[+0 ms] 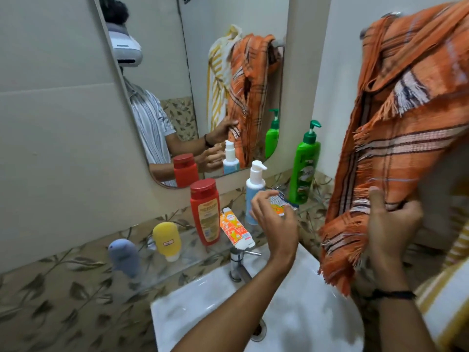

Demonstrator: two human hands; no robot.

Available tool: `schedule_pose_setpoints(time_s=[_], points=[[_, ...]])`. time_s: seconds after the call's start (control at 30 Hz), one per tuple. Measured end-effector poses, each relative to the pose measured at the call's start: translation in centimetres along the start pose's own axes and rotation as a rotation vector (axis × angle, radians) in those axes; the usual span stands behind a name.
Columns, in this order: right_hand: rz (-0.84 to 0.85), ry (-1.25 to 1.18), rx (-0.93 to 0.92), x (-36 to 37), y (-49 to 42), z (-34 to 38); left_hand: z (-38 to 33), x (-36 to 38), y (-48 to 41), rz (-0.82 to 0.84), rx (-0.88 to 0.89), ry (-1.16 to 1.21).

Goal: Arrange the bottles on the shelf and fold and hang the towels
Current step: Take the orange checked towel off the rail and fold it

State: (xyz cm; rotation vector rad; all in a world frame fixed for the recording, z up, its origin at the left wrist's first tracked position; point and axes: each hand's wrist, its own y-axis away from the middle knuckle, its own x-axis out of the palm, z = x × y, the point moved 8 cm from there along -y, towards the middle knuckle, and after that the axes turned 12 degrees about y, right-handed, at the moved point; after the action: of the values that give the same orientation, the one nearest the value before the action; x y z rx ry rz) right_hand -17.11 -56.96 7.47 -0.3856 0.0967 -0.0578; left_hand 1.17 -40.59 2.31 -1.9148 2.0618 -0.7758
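Right hand (390, 219) pinches the lower fringed edge of the orange plaid towel (406, 118), thumb in front, fingers (411, 212) curled behind the cloth; grip closed on the fabric. The towel hangs bunched from a rail at upper right, most of the rail hidden by cloth; its long axis runs down and leftward from the rail to the hand, unfolded and uneven. Left hand (274, 219) hovers over the glass shelf (193, 250), fingers spread and holding nothing, just in front of the white pump bottle (253, 191) and a small printed sachet (281, 201); I cannot tell whether it touches either. The towel's free edge lies to the right of the left hand, near but apart, so the right hand is the nearer one for any fold. On the shelf, left to right: grey bottle (124, 257), yellow bottle (167, 241) standing on its cap, red bottle (205, 212), a toothpaste tube (236, 229) lying flat, then the pump bottle; the green pump bottle (304, 163) stands further right, near the wall. Below: white basin (208, 301) with chrome tap (237, 265). A yellow striped towel (446, 301) hangs at far right, low. Mirror (177, 85) above; leaf-patterned tile band, plain pale walls. Judgement: bottles largely upright, towels not yet folded.
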Motion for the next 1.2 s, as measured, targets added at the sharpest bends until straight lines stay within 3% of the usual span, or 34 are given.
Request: schedule_pose_setpoints(time_s=[0.27, 0.53, 0.93, 1.1, 1.2], points=[[0.001, 0.014, 0.019, 0.1, -0.6, -0.6, 1.2, -2.2, -3.0, -0.286, -0.038, 0.012], [0.016, 0.029, 0.028, 0.0, -0.7, -0.7, 6.9, -2.0, -3.5, -0.142, -0.333, 0.030], [0.040, 0.020, 0.044, 0.2, -0.6, -0.9, 6.1, -2.4, -3.5, -0.142, -0.262, 0.037], [0.028, 0.019, 0.035, 0.1, -0.6, -1.3, 3.0, -2.4, -1.1, -0.143, -0.070, -0.051], [0.010, -0.007, 0.054, -0.2, -0.4, -1.7, 0.6, -0.3, 1.0, -0.020, 0.121, 0.034]])
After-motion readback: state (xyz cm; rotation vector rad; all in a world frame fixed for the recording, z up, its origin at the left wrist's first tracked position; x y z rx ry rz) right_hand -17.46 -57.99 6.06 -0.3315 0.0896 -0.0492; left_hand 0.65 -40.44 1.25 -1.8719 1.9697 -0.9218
